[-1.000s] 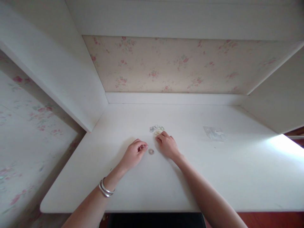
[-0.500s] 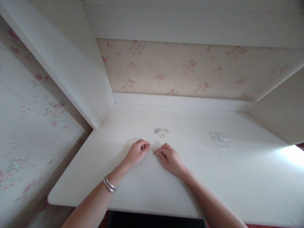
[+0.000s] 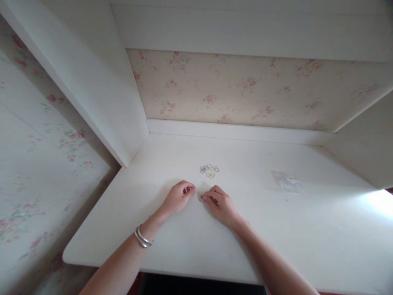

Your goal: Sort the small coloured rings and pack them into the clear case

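My left hand [image 3: 181, 195] rests on the white desk [image 3: 184, 250] with thumb and index finger pinched together. Whatever lies between those fingertips is too small to make out. Close by on the right, my right hand [image 3: 217, 201] is closed in a pinch too, its fingers curled. A tiny dark, rounded bit shows at its fingertips, but its kind cannot be told. Just beyond both hands lies a loose cluster of thin rings: silvery-grey rings [image 3: 203, 169] on the left, yellowish-green rings [image 3: 215, 168] on the right, and gold-coloured rings [image 3: 211, 175] nearest me.
A crumpled clear plastic bag [image 3: 286, 181] lies to the right on the desk. Silver bangles [image 3: 141, 237] circle my left wrist. A white side panel [image 3: 123, 110] bounds the desk on the left, and a low ledge [image 3: 233, 132] runs along the back. Something black [image 3: 202, 284] sits below the front edge.
The view has shifted very slightly. Both hands keep nearly the same place and pinched pose, and the rings lie as before.
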Demonstrator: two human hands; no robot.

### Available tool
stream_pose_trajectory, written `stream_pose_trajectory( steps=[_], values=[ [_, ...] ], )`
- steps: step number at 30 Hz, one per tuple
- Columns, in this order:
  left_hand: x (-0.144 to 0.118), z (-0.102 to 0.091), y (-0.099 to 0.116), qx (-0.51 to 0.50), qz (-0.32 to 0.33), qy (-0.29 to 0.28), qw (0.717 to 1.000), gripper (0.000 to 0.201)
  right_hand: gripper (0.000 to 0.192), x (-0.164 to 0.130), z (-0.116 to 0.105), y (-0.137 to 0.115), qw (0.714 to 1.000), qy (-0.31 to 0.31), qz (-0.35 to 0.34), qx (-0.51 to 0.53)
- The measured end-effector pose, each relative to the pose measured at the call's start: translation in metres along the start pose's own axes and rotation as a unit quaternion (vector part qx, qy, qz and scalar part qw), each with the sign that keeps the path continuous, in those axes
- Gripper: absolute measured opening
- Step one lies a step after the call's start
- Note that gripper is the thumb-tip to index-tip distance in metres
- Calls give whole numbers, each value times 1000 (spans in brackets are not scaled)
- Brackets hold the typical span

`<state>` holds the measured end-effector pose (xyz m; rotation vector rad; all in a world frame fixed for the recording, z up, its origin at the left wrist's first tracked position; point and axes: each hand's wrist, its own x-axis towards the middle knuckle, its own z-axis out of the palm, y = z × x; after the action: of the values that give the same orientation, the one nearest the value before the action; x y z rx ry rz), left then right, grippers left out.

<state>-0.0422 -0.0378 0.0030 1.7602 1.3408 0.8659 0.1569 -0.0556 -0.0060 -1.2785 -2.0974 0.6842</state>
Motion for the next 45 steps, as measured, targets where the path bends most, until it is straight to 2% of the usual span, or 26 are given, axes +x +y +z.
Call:
stream_pose_trajectory(
  steps=[3, 6, 12, 16, 20, 23, 28, 31, 34, 41, 45],
  values=[
    [0, 1, 0, -2, -3, -1, 1000, 28, 27, 5, -1, 9, 998, 51, 35, -4],
    [1, 1, 0, -1, -7, -1, 1000, 27, 27, 16, -5, 22, 992, 85, 77, -61],
    [1, -1, 2, 1, -9, -4, 1000, 27, 27, 33, -12, 29, 979, 52, 111, -166],
    [0, -1, 2, 1, -10, -6, 1000, 26, 25, 37, -12, 28, 976, 33, 126, -173],
    [0, 0, 0, 5, -6, -9, 1000, 25, 26, 40, -12, 30, 976, 6, 119, -184],
    [1, 0, -1, 9, -6, -14, 1000, 26, 27, 36, -13, 31, 980, 9, 95, -174],
    [2, 1, -3, 13, -6, -19, 1000, 25, 24, 10, -16, 25, 996, 39, 43, -70],
    [1, 2, -3, 13, 1, -20, 1000, 25, 25, -8, -14, 17, 998, 12, 19, -50],
    [1, 2, -2, 22, 9, -17, 1000, 26, 26, -17, -12, 11, 997, -9, -5, -76],
    [5, 2, -5, 49, 16, -2, 999, 24, 24, -16, -11, 9, 995, -13, -10, -103],
    [14, 6, -4, 79, 32, 17, 996, 22, 22, -18, -13, 10, 999, 23, 8, -29]
  ],
)
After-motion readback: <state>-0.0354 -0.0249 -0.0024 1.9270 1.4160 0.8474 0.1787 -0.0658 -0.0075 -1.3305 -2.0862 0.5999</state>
